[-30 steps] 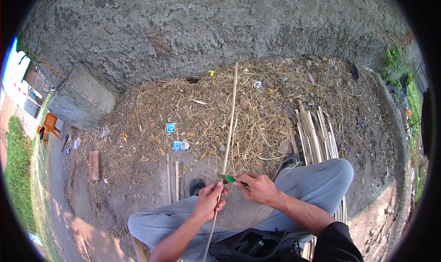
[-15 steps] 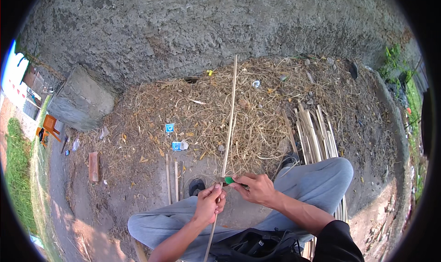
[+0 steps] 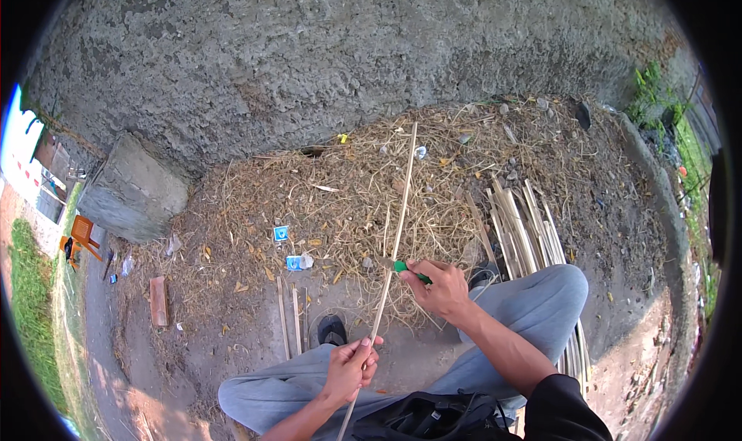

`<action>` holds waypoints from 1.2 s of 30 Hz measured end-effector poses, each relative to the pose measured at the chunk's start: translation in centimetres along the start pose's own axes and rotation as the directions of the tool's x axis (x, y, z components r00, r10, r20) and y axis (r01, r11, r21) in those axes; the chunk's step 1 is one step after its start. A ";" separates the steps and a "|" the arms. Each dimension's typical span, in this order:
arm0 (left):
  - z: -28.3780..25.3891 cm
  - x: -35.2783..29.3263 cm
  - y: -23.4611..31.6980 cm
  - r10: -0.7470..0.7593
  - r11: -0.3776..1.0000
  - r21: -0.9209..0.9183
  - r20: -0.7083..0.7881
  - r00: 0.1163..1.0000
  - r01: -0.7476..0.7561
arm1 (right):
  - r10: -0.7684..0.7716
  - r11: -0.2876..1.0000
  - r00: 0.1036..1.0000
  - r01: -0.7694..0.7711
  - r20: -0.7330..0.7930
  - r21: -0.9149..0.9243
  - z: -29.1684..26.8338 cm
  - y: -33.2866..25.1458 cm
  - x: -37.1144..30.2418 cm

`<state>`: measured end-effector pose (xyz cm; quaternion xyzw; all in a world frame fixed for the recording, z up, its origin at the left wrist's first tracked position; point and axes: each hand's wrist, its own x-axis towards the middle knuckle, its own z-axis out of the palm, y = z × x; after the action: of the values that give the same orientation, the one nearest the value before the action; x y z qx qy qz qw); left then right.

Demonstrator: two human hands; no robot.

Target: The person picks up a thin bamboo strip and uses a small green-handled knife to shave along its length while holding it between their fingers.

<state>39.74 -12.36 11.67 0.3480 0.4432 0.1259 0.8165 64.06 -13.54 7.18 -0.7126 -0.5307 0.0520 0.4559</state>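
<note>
A long thin bamboo strip [image 3: 400, 209] runs from my lap up toward the grey wall. My left hand [image 3: 349, 367] grips its lower part, just above my knees. My right hand [image 3: 440, 286] holds a knife with a green handle [image 3: 406, 268], its blade set against the strip a little higher up. Both forearms come in from the lower edge over my grey trousers.
A bundle of split bamboo slats [image 3: 525, 224] lies to the right of my leg. Dry shavings [image 3: 340, 209] cover the ground ahead. A rough concrete wall [image 3: 325, 62] stands behind, a concrete block [image 3: 131, 190] at left. A black bag [image 3: 433, 422] sits on my lap.
My left hand has slid down the strip toward my lap. My right hand with the knife has moved slightly up and away from it along the strip.
</note>
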 end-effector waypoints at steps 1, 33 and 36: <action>-0.2 -0.4 0.1 0.014 1.000 0.024 -0.008 1.000 -0.014 | -0.016 1.000 1.000 0.017 0.010 -0.021 -0.2 -0.4 0.0; -2.6 -4.9 -1.3 0.035 0.997 0.078 -0.102 0.994 -0.027 | -0.239 0.965 0.940 0.202 0.245 0.164 -0.3 -3.9 -5.4; -1.3 -2.4 -0.4 0.074 0.997 0.026 -0.071 0.995 -0.072 | -0.246 0.965 0.945 0.217 0.214 0.150 -0.6 -3.7 -5.1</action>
<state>37.27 -13.36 12.46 0.3687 0.4609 0.1629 0.7907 59.58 -17.94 7.99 -0.6045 -0.6559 0.1133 0.4376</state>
